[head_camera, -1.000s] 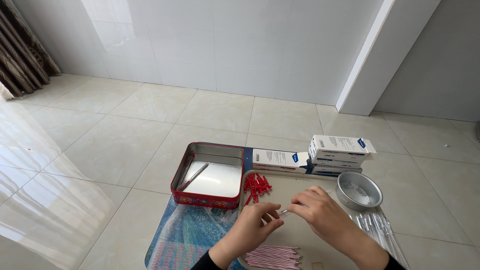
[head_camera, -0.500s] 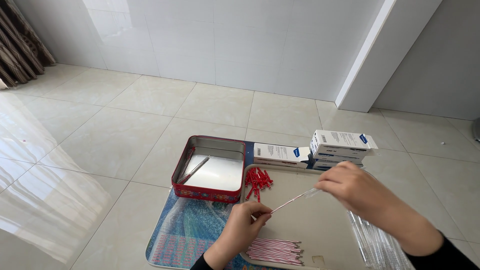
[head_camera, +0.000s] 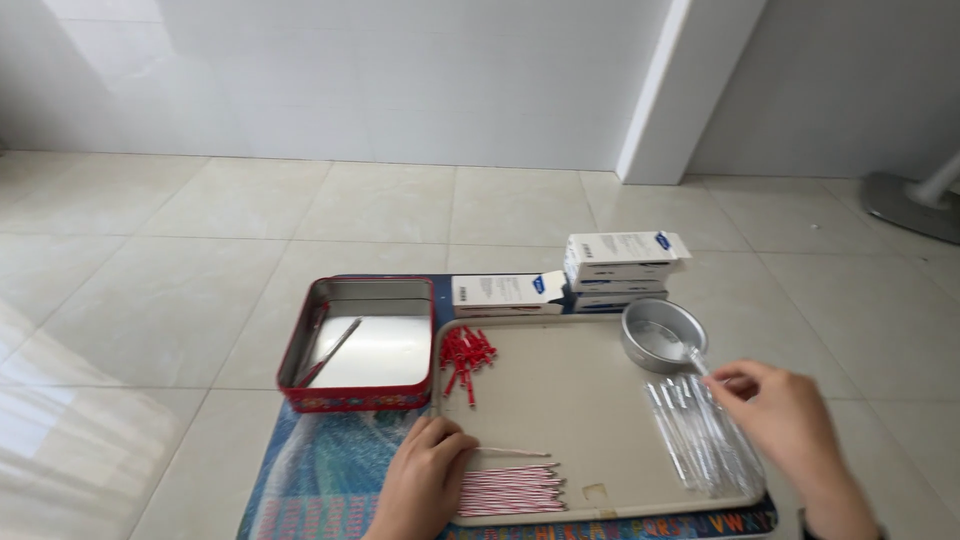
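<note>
My left hand (head_camera: 425, 470) rests on the near left edge of a beige tray (head_camera: 570, 400), fingers pinching the end of a thin red-and-white striped stick (head_camera: 515, 453). Just below it lies a bundle of the same striped sticks (head_camera: 510, 490). My right hand (head_camera: 785, 420) is over the tray's right side, fingertips pinched on a clear plastic sleeve (head_camera: 697, 357) above a pile of clear sleeves (head_camera: 705, 435). A small heap of red twist ties (head_camera: 465, 355) lies at the tray's far left.
A red rectangular tin (head_camera: 300, 375) with a thin metal tool inside stands left of the tray. A round metal bowl (head_camera: 662, 335) and stacked white boxes (head_camera: 620, 268) sit behind it. A patterned blue mat (head_camera: 320, 480) lies beneath on the tiled floor.
My hands have parted: the right hand pulled right, away from the left, and now is over the clear sleeves. The left hand lowered the striped stick onto the tray.
</note>
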